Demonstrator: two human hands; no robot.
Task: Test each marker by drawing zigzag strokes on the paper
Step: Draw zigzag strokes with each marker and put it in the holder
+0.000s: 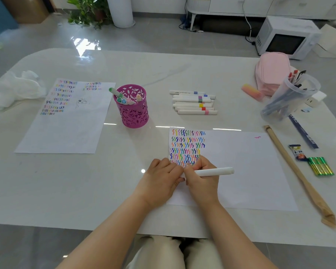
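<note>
On the paper [241,167] — both hands grip one marker [213,171], right hand [201,179] and left hand [160,177].

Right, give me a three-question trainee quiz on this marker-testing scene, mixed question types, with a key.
1. True or false: the right hand holds a white marker lying roughly level over the paper.
2. Where do the loose markers lie? A) inside the purple holder B) in a row on the table beyond the paper C) on the left sheet
3. Fill in: the lone zigzag at the paper's far right corner is ____.

Key: 1 true; 2 B; 3 pink
</note>
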